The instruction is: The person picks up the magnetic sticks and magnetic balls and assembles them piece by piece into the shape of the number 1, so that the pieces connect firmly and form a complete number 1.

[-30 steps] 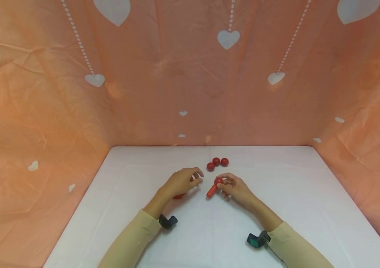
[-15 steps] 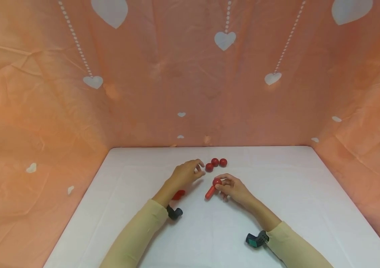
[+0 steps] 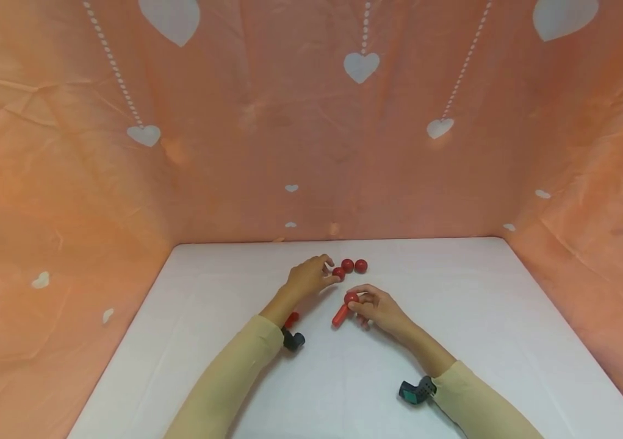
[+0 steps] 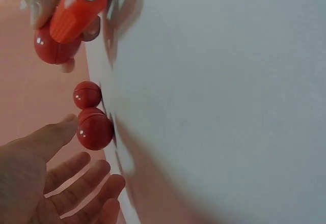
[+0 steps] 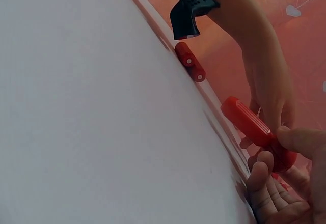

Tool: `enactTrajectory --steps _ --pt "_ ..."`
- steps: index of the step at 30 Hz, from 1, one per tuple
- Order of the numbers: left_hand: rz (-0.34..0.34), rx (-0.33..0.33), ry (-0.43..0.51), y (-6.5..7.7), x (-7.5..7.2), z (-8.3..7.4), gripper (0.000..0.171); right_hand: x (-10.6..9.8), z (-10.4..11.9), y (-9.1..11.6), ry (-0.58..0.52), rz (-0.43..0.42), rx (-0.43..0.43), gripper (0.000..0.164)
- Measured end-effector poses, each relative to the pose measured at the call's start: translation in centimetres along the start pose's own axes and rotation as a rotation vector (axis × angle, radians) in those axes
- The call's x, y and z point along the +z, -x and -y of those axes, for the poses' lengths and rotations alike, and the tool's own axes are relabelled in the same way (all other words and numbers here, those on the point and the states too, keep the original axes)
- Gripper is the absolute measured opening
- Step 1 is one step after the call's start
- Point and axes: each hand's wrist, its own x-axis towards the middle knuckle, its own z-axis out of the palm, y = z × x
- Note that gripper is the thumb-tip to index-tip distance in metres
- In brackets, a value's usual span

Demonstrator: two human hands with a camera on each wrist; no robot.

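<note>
Head view: our left hand [image 3: 308,277] is spread wide; a red ball [image 3: 338,273] sits at its three o'clock. Our right hand [image 3: 378,307] pinches a ball-headed red handle [image 3: 342,312].

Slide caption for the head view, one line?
Right hand holds a ball and handle; left hand beside three more balls.

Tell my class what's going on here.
A person's right hand holds a glossy red ball and a red cylindrical handle end to end, above a white table. The left hand, fingers open, is at the leftmost of three other glossy red balls; whether it touches is unclear. Two more red cylindrical handles lie on the table, nearer the person.
</note>
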Motion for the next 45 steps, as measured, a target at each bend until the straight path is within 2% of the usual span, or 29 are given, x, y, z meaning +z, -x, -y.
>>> enactTrajectory --steps 14,20,31,45 --pt "0.004 -0.01 -0.039 -0.9 0.2 0.0 0.039 0.2 0.3 -0.3 0.019 0.004 -0.005 0.038" --pt "0.0 -0.028 -0.02 -0.9 0.4 0.0 0.036 0.3 0.1 -0.4 0.019 0.009 -0.007 0.037" --pt "0.03 -0.037 0.018 -0.5 0.4 0.7 0.037 0.4 0.1 -0.2 0.006 0.011 -0.01 0.037" --pt "0.01 -0.004 0.116 0.8 -0.3 1.0 0.036 0.0 0.3 0.0 -0.014 0.0 0.015 0.04"
